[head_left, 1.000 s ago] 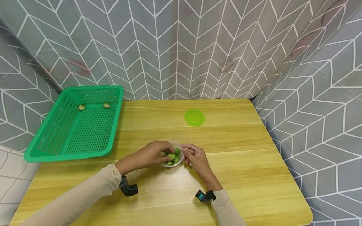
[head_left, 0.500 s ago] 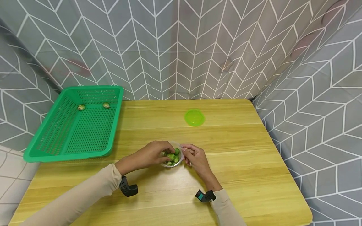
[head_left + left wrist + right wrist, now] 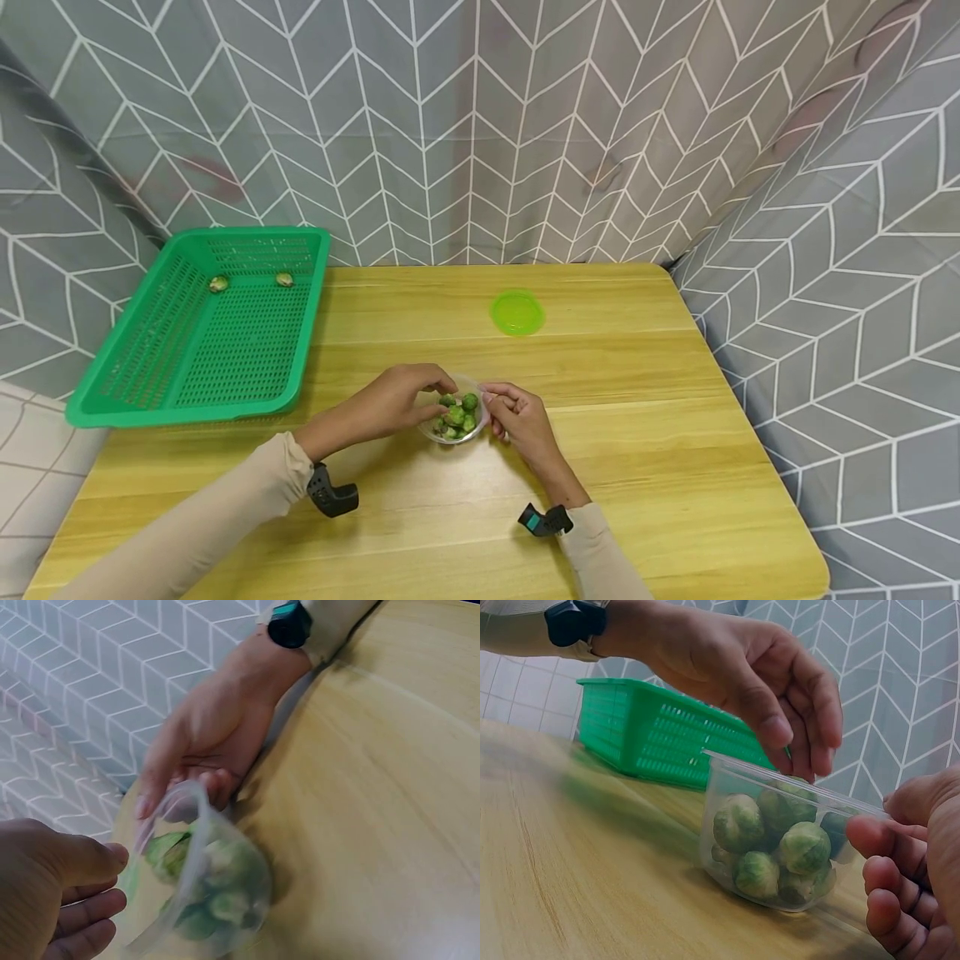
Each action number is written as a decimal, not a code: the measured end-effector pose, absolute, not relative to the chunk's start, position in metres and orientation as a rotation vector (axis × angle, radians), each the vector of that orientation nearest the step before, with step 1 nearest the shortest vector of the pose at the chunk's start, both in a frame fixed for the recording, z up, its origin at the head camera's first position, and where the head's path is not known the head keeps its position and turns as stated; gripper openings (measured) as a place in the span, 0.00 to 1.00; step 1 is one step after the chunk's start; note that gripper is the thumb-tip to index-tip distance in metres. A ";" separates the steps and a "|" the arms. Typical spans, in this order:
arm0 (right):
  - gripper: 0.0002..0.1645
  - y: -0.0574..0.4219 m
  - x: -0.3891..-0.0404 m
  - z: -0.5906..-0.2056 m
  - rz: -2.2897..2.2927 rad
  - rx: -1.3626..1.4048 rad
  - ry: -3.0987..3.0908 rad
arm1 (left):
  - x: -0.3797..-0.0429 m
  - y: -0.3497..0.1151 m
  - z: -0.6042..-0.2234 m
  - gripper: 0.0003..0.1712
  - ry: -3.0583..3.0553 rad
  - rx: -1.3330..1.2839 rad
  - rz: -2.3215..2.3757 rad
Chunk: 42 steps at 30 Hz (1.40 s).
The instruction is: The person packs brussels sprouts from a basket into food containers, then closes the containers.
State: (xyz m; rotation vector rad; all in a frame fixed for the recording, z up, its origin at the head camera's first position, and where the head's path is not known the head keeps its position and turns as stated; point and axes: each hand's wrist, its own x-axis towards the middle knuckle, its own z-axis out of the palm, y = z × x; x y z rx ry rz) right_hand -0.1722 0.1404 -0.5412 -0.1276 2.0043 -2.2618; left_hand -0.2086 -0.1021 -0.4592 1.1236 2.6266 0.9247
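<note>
A clear plastic tub (image 3: 718, 776) stands on the wooden table, with several Brussels sprouts (image 3: 455, 417) piled inside. My right hand (image 3: 525, 423) pinches the tub's rim between thumb and forefinger, as the right wrist view shows. Over the tub's left side hovers my left hand (image 3: 390, 406), thumb and fingers apart and nothing between them. In the right wrist view its loosely bent fingertips (image 3: 823, 759) are just above the rim, near the topmost sprouts.
At the table's left stands a green perforated basket (image 3: 180, 416) with one sprout (image 3: 218, 284) and another sprout (image 3: 284, 280) at its far end. A round lime-green lid (image 3: 517, 312) lies behind the tub. Patterned curtains (image 3: 450, 125) hang along the back and right.
My left hand has let go of the sprouts and drawn back up and left, its fingers opening. More sprouts show in the tub. The right hand stays at the rim.
</note>
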 end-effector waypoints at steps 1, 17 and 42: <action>0.16 0.141 -0.172 -0.541 -2.261 -0.126 2.005 | -0.210 -0.104 -0.457 0.15 2.634 1.117 0.932; 0.16 0.143 -0.173 -0.542 -2.258 -0.123 2.017 | -0.235 -0.154 -0.423 0.12 2.830 0.990 1.082; 0.16 0.141 -0.172 -0.541 -2.243 -0.120 2.035 | -0.299 -0.297 -0.429 0.20 3.165 0.357 1.209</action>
